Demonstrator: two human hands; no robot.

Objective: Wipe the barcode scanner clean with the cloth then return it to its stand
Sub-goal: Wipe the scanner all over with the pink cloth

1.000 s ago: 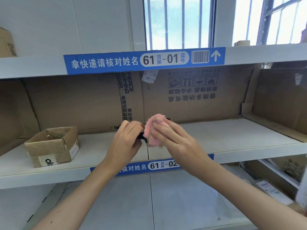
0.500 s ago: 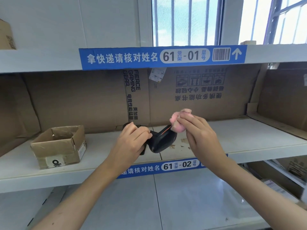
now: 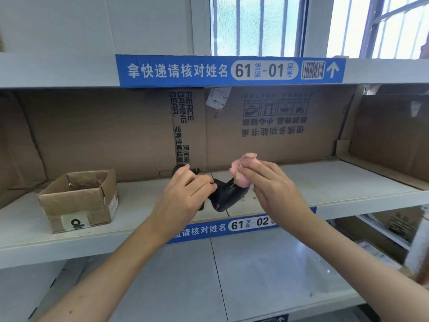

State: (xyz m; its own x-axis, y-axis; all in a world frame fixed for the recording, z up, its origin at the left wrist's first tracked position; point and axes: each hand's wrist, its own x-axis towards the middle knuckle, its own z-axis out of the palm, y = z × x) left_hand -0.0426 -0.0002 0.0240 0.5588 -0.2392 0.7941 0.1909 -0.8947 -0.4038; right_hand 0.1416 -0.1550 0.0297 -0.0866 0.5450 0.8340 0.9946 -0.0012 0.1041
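We've got the scanner point(image 3: 226, 196) held up in front of the middle shelf point(image 3: 325, 182), roughly frame centre. Left hand point(image 3: 185, 196) grips its handle end, fingers curled round it, so that end is mostly hidden. Right hand point(image 3: 271, 189) is clenched on the pink cloth point(image 3: 241, 169), wadded up and pressed on the scanner's upper end. Key relation: the scanner's long axis runs from about 7 o'clock, low by our left palm, up to about 1 o'clock, where the cloth touches it. So from the right hand the uncleaned body lies toward 8 o'clock, and from the left hand the exposed body runs off toward 3 o'clock. Our read: wiping is mid-way, only the head end has cloth contact now, and the next stroke should drag the cloth down along that axis toward the left hand. The left may need to re-grip so the handle gets wiped too. There's a dark object point(image 3: 183, 167) on the shelf just behind the left hand, at about 12 o'clock from it; probably the stand, but the hand covers most of it, so we can't tell. If it is, the left hand is nearer and already holds the handle, so it makes sense for the return. An open box point(image 3: 79, 201) sits well off at 9 o'clock, clear of the path. Risk: pressing hard on the head with a one-end grip could twist the scanner in the left hand.
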